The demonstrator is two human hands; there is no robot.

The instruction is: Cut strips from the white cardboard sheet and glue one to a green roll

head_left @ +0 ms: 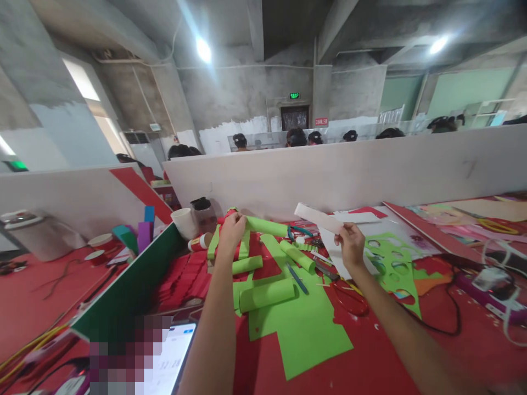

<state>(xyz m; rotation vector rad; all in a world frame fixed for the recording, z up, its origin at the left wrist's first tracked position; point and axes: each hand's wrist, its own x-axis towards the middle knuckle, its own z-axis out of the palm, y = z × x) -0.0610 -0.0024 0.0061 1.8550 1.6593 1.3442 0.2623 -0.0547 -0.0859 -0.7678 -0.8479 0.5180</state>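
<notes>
My left hand is closed around one end of a rolled green paper tube, held up above the red table. My right hand pinches a white paper strip that sticks out to the upper left, toward the tube. Under the hands lie more green paper rolls, a flat green sheet and a blue pen.
A green sheet with round cut-outs, red-handled scissors and teal scissors lie nearby. A white cup, a dark jar and a glue stick stand left. A phone lies near me. White partitions enclose the desk; people sit beyond.
</notes>
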